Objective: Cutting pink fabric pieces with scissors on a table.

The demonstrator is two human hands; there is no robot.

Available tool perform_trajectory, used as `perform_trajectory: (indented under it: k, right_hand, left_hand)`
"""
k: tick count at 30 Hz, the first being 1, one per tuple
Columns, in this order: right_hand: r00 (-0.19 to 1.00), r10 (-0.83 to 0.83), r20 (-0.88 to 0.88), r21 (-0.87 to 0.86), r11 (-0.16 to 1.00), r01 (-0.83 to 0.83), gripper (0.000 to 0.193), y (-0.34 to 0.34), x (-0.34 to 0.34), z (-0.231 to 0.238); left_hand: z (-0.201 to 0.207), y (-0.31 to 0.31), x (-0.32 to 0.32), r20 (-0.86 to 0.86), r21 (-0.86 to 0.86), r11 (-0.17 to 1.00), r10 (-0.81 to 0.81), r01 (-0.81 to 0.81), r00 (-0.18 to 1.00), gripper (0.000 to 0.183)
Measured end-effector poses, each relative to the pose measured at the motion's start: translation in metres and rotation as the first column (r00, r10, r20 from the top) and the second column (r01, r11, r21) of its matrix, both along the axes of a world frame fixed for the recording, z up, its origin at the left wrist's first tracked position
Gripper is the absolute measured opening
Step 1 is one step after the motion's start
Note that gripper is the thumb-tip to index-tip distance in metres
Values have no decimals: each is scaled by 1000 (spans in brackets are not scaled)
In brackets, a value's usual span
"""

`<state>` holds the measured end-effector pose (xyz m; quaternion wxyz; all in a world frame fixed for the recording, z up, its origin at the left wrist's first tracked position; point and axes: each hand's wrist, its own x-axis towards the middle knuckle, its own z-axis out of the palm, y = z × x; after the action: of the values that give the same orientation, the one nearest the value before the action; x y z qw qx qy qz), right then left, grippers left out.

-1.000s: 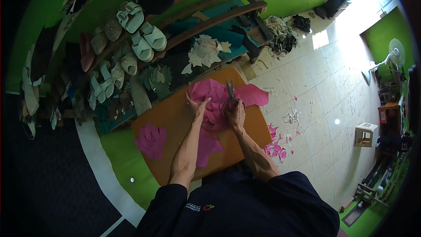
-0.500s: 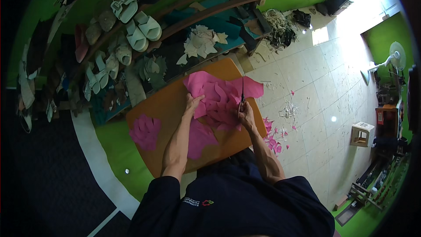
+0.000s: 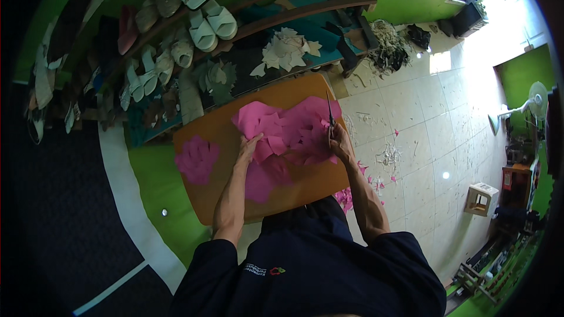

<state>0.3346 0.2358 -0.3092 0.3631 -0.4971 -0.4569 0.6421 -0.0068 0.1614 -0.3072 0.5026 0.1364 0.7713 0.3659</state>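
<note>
My right hand (image 3: 340, 143) is closed around the handles of a pair of scissors (image 3: 331, 110), whose dark blades point away from me beside the pink material. My left hand (image 3: 249, 148) grips the left edge of the pink sheet material (image 3: 258, 122), fingers on top and thumb hard to make out. Jagged, overlapping pink pieces lie between both hands, over an orange-brown table (image 3: 229, 199). Another pink piece (image 3: 258, 185) rests flat nearer to me. Apart from these, a small pile of pink cut pieces (image 3: 197, 159) sits at the table's left side.
Beyond the table, a rack holds pale sandals (image 3: 221, 20) and a heap of cream cut pieces (image 3: 288, 50). Pink scraps (image 3: 345, 199) and pale shreds (image 3: 389, 154) litter the tiled floor at right. A stool (image 3: 482, 198) and a fan (image 3: 537, 98) stand farther right.
My hands have moved apart, the left one leftward and the right one rightward. The pink material has shifted left, and the scissors now tilt slightly. The whole view has shifted a little.
</note>
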Motion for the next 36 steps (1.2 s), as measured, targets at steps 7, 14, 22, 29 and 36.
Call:
perform_trajectory:
  k: [7, 14, 22, 29, 36]
  right_hand:
    - [977, 129, 171, 147, 977, -155, 6, 53, -49, 52]
    - [973, -116, 200, 390, 920, 30, 17, 154, -27, -32]
    - [720, -255, 646, 624, 719, -306, 25, 128, -112, 33]
    - [789, 13, 614, 448, 818, -362, 28, 45, -139, 51]
    - [721, 169, 672, 395, 741, -543, 33, -70, -213, 42]
  left_hand:
    - [32, -93, -23, 135, 96, 966, 228, -242, 964, 89]
    - [26, -133, -10, 368, 252, 872, 314, -419, 875, 81]
    - [-4, -241, -37, 266, 114, 839, 490, -532, 830, 82]
    - [27, -220, -36, 484, 44, 881, 394, -471, 782, 70]
    - [14, -238, -42, 475, 105, 891, 346, -442, 809, 68]
